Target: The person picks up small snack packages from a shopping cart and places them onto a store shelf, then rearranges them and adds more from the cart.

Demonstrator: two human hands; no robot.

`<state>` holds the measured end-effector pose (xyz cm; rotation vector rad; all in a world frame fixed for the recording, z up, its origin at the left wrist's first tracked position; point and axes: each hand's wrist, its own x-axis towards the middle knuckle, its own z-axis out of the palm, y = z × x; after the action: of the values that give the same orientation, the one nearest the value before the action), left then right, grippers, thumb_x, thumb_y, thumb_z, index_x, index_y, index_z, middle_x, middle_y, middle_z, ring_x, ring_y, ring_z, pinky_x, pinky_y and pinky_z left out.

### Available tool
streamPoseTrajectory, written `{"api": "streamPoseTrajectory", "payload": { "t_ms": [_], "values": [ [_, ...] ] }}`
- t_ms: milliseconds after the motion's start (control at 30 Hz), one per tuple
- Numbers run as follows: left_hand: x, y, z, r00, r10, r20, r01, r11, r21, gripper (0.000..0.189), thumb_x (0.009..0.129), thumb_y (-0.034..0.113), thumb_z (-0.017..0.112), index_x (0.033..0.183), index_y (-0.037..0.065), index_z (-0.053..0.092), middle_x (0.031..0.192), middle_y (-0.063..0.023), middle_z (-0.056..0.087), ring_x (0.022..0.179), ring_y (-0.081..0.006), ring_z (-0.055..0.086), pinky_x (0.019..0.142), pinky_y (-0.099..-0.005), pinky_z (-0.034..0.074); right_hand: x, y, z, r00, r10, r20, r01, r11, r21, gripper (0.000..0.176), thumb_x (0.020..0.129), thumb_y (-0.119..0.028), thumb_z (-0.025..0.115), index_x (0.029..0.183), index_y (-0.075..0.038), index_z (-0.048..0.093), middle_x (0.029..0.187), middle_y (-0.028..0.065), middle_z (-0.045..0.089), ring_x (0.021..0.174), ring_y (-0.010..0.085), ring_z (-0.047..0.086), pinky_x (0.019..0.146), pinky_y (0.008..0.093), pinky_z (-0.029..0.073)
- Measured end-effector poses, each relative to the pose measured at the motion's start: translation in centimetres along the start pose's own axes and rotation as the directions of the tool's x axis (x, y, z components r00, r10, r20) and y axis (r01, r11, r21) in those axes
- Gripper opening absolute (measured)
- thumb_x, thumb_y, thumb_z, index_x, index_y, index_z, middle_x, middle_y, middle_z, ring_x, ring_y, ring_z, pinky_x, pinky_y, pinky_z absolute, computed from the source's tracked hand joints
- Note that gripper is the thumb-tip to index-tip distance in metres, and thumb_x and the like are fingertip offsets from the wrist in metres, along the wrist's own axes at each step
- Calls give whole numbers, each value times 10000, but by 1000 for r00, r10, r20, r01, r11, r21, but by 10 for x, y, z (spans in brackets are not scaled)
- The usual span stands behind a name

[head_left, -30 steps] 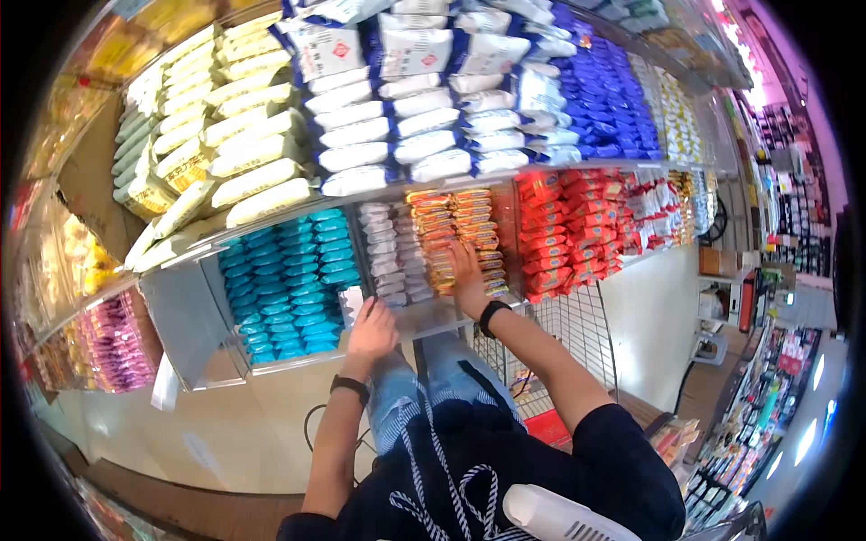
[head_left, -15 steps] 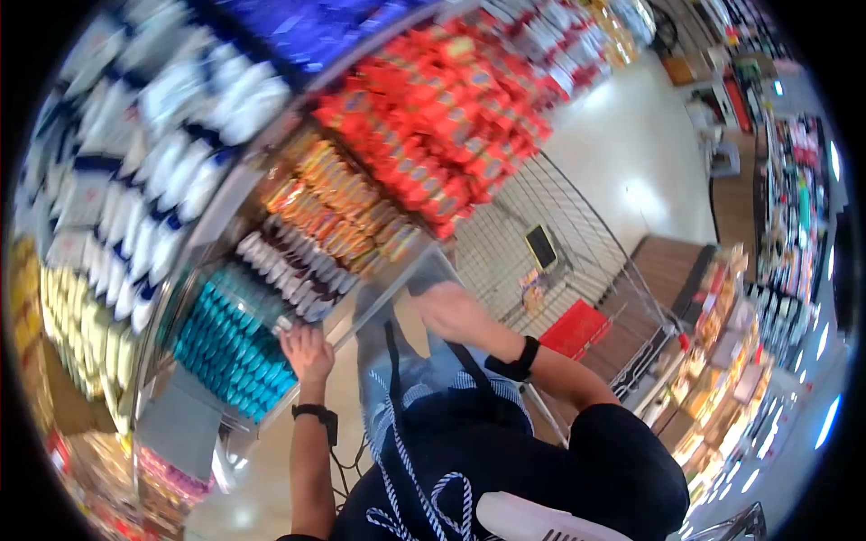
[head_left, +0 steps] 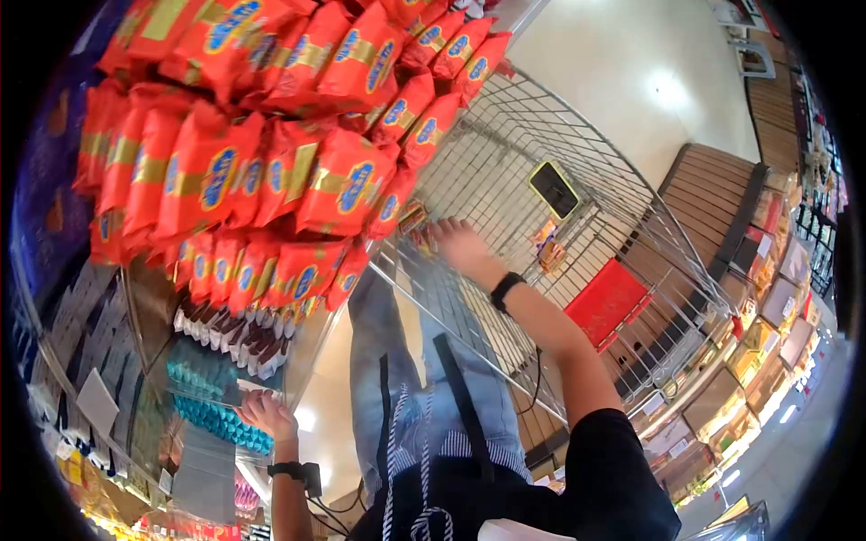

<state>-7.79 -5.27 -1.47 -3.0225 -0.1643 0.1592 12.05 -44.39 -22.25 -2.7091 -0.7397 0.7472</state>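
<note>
My left hand is closed with bent fingers on the edge of a clear shelf panel, beside teal packets. My right hand reaches over the near side of a wire shopping cart. Its fingers are bent around the end of a small brown and orange packet, partly hidden and slightly blurred. Deeper in the cart lie a phone-like dark device with a yellow-green edge and an orange packet.
Stacked red packets fill the upper left, above brown and white packets. The cart has a red flap. Wood-panelled counters and shelves of boxed goods stand to the right. A pale floor shows beyond.
My right hand has moved from in front of the shelf to the cart, where a small packet shows at its fingers. The view has shifted toward the red packets. My left hand stays by the shelf panel.
</note>
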Motion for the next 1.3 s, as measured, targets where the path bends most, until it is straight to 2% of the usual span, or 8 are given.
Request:
{"api": "streamPoseTrajectory", "payload": {
  "t_ms": [167, 300, 667, 767, 867, 1000, 1100, 1300],
  "values": [
    [-2, -2, 3, 999, -24, 29, 23, 999, 23, 471, 877, 441, 231, 878, 83, 537, 998, -103, 489, 1035, -295, 428, 984, -544, 170, 31, -10, 81, 784, 545, 298, -597, 530, 602, 282, 757, -255, 630, 895, -19, 558, 824, 119, 565, 754, 239, 559, 632, 359, 432],
    [-2, -1, 2, 997, -25, 72, 22, 999, 42, 433, 870, 412, 265, 887, 74, 534, 1017, -118, 483, 1042, -301, 424, 984, -539, 168, 40, 4, 128, 891, 386, 238, -408, 451, 794, 328, 721, -230, 690, 877, 4, 522, 758, 81, 555, 665, 155, 529, 574, 311, 418],
    [7, 27, -8, 992, -55, -113, 49, 997, -56, 365, 851, 237, 444, 1131, 7, 401, 1137, -168, 427, 1137, -351, 360, 992, -518, 211, -4, 45, 65, 826, 154, 542, -423, -467, 777, 402, 729, -55, 636, 1087, -13, 457, 878, 52, 554, 760, 127, 556, 633, 241, 459],
    [11, 93, -38, 969, 194, -156, -226, 947, -228, 499, 799, 91, 532, 1210, -32, 279, 1183, -235, 360, 1124, -366, 350, 971, -485, 276, -20, 31, 25, 811, 237, 535, -269, -662, 700, 391, 752, -56, 610, 1111, -19, 457, 937, 38, 551, 812, 132, 560, 670, 248, 472],
    [91, 187, -72, 876, 480, -50, -327, 513, -794, 247, 796, 76, 519, 1020, -28, 513, 934, -191, 525, 934, -332, 491, 816, -465, 413, -33, 1, -39, 862, 283, 420, -165, -627, 761, 426, 739, -32, 613, 1134, -31, 451, 1000, 28, 546, 862, 135, 559, 710, 248, 478],
    [161, 270, -40, 948, 175, 267, 99, 632, -769, 571, 777, 22, 557, 1290, -45, 316, 1183, -197, 468, 1030, -328, 498, 890, -368, 398, -54, -32, -98, 922, 365, 132, -42, -244, 969, 471, 732, 9, 613, 1166, -20, 430, 1054, 35, 547, 926, 136, 549, 763, 247, 464],
    [175, 297, -14, 796, 52, 602, 604, -110, -789, 601, 831, 75, 553, 1330, -40, 237, 1210, -153, 464, 1082, -229, 474, 895, -319, 392, -65, -51, -130, 895, 437, 84, -102, 19, 995, 458, 777, -9, 605, 1201, 2, 432, 1113, 47, 544, 980, 120, 529, 819, 240, 435],
    [178, 285, 12, 667, 287, 687, 726, -455, -515, 526, 885, 131, 494, 1335, -15, 265, 1260, -98, 434, 1140, -173, 436, 945, -299, 351, -76, -34, -127, 905, 366, 218, -111, -292, 950, 424, 855, -27, 525, 1262, 4, 413, 1145, 75, 542, 1013, 117, 509, 860, 255, 419]
  ]
}}
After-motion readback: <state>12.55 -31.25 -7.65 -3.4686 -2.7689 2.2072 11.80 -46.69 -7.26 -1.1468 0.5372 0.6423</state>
